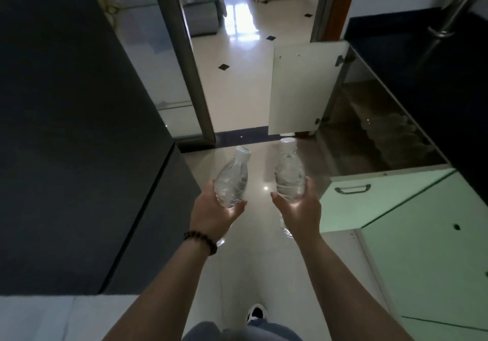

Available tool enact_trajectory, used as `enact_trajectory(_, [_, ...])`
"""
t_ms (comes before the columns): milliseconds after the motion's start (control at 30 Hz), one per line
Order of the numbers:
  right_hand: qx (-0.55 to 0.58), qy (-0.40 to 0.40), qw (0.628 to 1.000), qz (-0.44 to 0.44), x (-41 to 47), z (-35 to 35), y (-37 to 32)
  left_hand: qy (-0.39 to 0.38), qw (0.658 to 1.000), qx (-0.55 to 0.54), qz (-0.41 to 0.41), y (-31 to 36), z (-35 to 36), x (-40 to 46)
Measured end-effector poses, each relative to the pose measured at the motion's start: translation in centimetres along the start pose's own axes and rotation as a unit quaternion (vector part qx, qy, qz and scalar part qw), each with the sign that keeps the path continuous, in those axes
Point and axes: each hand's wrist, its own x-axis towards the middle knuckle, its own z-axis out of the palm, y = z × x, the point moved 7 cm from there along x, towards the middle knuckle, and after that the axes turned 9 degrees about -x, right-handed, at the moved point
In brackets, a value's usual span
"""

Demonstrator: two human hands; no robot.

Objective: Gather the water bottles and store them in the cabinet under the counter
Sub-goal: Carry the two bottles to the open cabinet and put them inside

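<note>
My left hand is closed around the lower half of a clear water bottle with a white cap, tilted forward over the floor. My right hand grips a second clear water bottle, also capped and pointing away from me. Ahead on the right, the cabinet under the dark counter stands with its white door swung wide. Inside the cabinet several clear bottles show dimly in the shadow.
A tall dark appliance fills the left side of the narrow aisle. Pale green cabinet fronts with a metal handle line the right. A doorway opens onto a shiny tiled room ahead. My shoe is on the floor below.
</note>
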Motion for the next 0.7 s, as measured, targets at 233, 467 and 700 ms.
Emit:
enact_trajectory(233, [0.017, 0.035, 0.992, 0.123, 8.8, 0.2, 1.5, -0.075, 0.997, 0.034, 0.011, 2.1, 5.7, 11.1])
enact_trajectory(467, [0.016, 0.128, 0.969, 0.212, 17.7, 1.4, 3.4, -0.203, 0.978, 0.017, 0.047, 4.9, 13.2, 24.2])
enact_trajectory(700, [0.011, 0.220, 0.927, 0.303, 24.7, 2.3, 2.9, -0.349, 0.935, 0.017, 0.060, 8.8, 19.9, 36.1])
